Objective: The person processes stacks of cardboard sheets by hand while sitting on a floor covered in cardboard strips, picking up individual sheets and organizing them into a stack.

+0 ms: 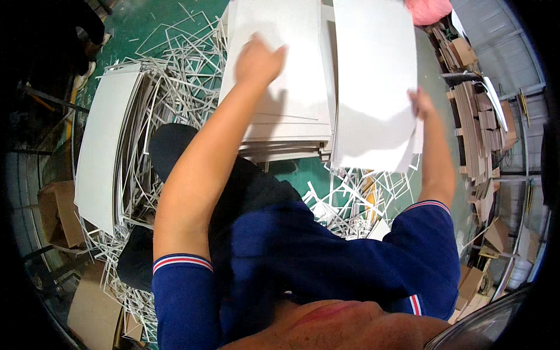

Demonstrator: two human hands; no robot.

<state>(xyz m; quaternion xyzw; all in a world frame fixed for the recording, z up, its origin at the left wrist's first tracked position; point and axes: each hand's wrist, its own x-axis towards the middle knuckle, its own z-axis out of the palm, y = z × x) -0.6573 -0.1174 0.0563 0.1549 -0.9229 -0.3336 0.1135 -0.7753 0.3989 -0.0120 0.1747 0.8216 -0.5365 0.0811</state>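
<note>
A stack of large white sheets (286,105), perhaps paperboard, lies in front of me. My left hand (260,61) is over its top sheet with the fingers partly spread and slightly blurred; whether it touches the sheet I cannot tell. To the right, a large white sheet (376,78) lies at a slight angle beside the stack. My right hand (420,103) grips its right edge, the fingertips partly hidden. Below that sheet's near edge, more white layers show at the right.
Another pile of white sheets (107,144) stands at the left. Thin white offcut strips (186,70) litter the green floor (131,22). Stacked brown cardboard (470,127) lines the right side. A pink bag (428,11) is at the top right. Another person's shoe (85,76) shows at the upper left.
</note>
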